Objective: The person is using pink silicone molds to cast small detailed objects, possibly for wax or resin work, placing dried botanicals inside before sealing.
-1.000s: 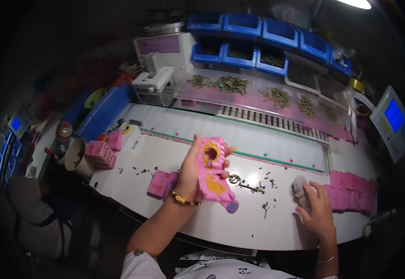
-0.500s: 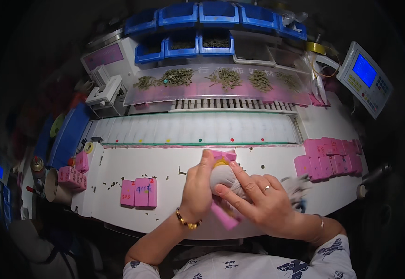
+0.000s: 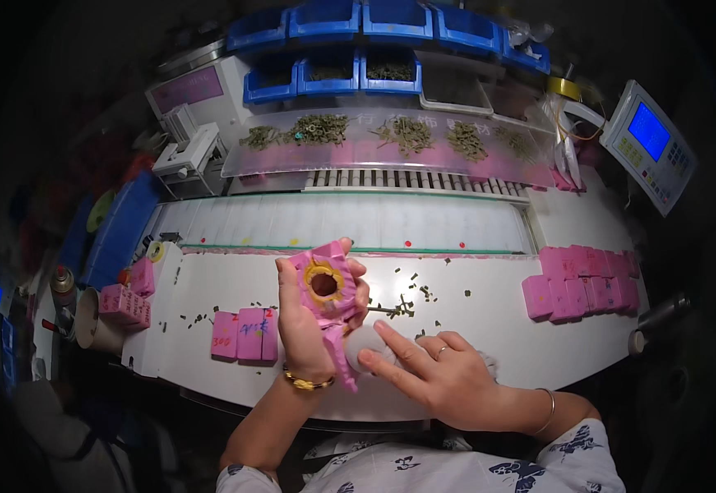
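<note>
A pink rubber mould (image 3: 323,308) is cupped in my left hand (image 3: 299,333), fingers wrapped around its far side. Its face is tilted up toward me and shows a round dark hole with a yellow ring. A loose pink flap hangs from its lower edge. My right hand (image 3: 448,378) grips a rounded pale grey cloth bundle (image 3: 363,343), just below and to the right of the mould; the cloth's tail runs under the palm. Two pink mould blocks (image 3: 244,335), with handwritten marks, lie on the white table to the left of my left hand.
Small dark green pieces (image 3: 407,306) are scattered on the white table (image 3: 473,329). Stacked pink blocks (image 3: 580,283) stand at the right. Behind are a glass-edged panel (image 3: 424,222), a clear shelf holding green piles (image 3: 407,135), blue bins (image 3: 325,74) and a control screen (image 3: 650,131).
My left hand has moved left with the mould, whose hole now faces up. The cloth bundle has come away from the mould and moved lower with my right hand.
</note>
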The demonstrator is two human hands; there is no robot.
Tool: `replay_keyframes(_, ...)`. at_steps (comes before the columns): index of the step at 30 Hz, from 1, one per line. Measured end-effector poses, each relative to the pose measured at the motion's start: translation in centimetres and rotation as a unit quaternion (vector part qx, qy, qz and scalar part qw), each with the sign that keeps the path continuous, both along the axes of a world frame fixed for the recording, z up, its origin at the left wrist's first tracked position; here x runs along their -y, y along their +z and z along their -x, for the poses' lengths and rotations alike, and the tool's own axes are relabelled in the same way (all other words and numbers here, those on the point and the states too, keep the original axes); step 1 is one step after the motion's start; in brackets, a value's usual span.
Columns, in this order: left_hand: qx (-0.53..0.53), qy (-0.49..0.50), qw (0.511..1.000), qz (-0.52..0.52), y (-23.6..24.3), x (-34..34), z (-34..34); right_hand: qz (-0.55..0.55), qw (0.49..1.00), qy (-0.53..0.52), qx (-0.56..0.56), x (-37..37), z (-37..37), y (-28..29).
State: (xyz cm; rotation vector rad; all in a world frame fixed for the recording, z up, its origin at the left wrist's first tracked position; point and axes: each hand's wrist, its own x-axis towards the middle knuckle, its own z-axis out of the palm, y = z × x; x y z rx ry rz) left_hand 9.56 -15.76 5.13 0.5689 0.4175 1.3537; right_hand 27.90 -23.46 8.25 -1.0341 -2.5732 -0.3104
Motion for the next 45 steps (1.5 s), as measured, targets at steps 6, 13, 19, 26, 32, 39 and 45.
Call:
replay_keyframes(6, 0.15, -0.117, 0.981, 0.025, -2.7, -1.3, 2.1, 0.029, 0.999, 0.013, 0.009, -0.3, -1.3, 2.5)
replay_keyframes(13, 0.105, -0.106, 0.988, 0.038, -0.4, -0.2, -0.4, -0.016, 0.999, 0.029, -0.007, 1.0, 1.7, 1.1)
replay_keyframes(19, 0.169, -0.058, 0.983, 0.04, -2.9, -1.0, 3.3, 0.068, 0.997, -0.02, 0.018, -0.2, -1.1, -0.1)
replay_keyframes(26, 0.076, 0.051, 0.996, 0.016, -0.6, -1.4, 7.3, 0.054, 0.991, -0.12, 0.038, -2.2, -3.5, -2.6)
replay_keyframes(32, -0.022, 0.121, 0.992, -0.001, 1.0, 0.2, 5.5, 0.253, 0.961, 0.046, -0.104, -1.6, 3.2, -4.9)
replay_keyframes(39, -0.073, 0.177, 0.981, -0.031, 0.4, 0.8, 8.0, 0.215, 0.952, 0.189, -0.104, 3.3, 3.0, -8.5)
replay_keyframes(45, -0.164, 0.13, 0.978, -0.007, -0.1, 1.3, 5.9, 0.185, 0.955, 0.134, -0.188, 2.4, -0.9, -5.9)
